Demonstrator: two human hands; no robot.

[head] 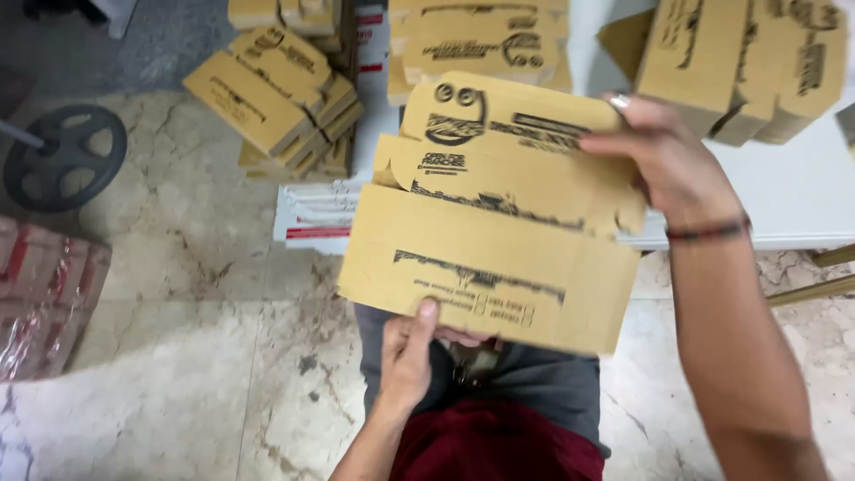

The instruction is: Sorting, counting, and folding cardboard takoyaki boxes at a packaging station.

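Note:
I hold a flat, unfolded brown cardboard box (499, 240) with black printing in front of me, over my lap. My left hand (408, 356) grips its near bottom edge, thumb on top. My right hand (663, 160) grasps the far right side near the top flap, with a ring on one finger and a dark band on the wrist. The flaps of the box are partly bent.
Stacks of the same brown boxes lie on the marble floor at upper left (276, 89) and top centre (481, 40). More folded boxes (739, 62) sit on a white table (802, 196) at right. A black wheel (64, 156) and a wrapped red package (44, 303) are at left.

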